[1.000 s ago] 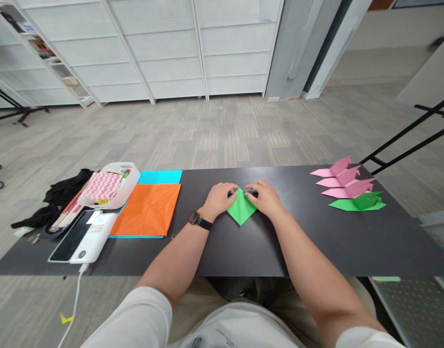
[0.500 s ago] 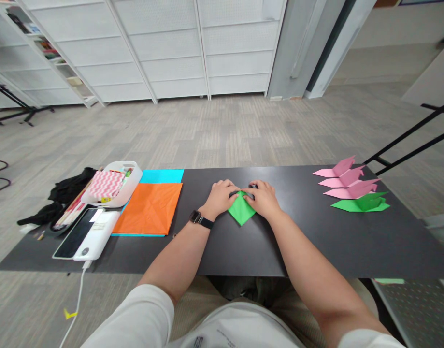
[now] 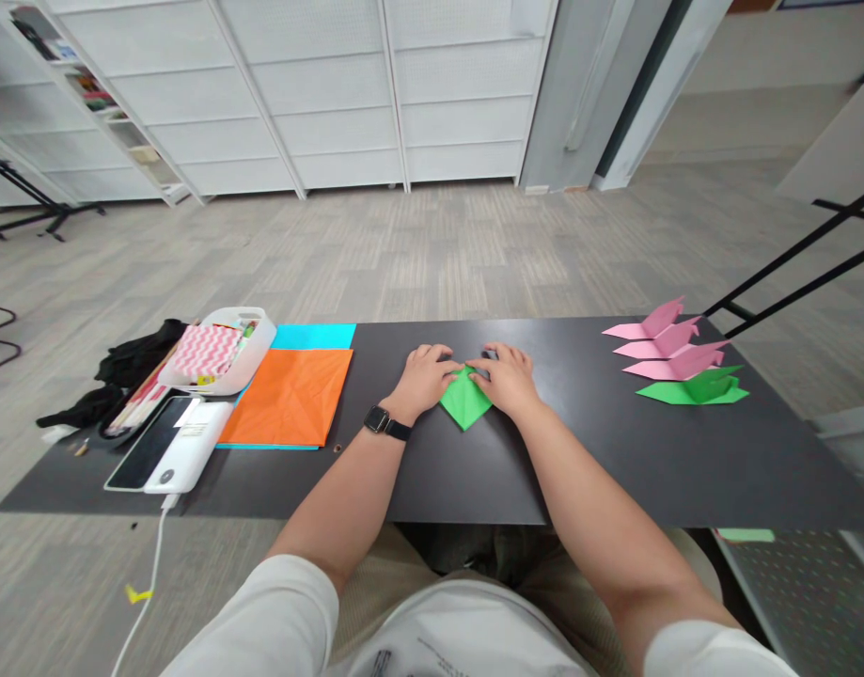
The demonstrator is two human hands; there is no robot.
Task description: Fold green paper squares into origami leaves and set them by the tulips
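Matte black table (image 3: 615, 470), near edge bare and open; at its middle a crisp green folded paper (image 3: 465, 401), kite-shaped with its point toward the person. Left hand (image 3: 423, 378) and right hand (image 3: 508, 376) lie flat on its far corners, fingers pressed down together on the folds. Beyond left: smooth orange sheet (image 3: 290, 397) over cyan sheet (image 3: 315, 336); far right, well apart: pink folded shapes (image 3: 661, 343) beside a green folded shape (image 3: 692, 389) near the table edge.

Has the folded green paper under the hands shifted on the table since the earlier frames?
No. The green paper sits at about the same spot against the orange sheet and the table's far edge; only the camera shifted.
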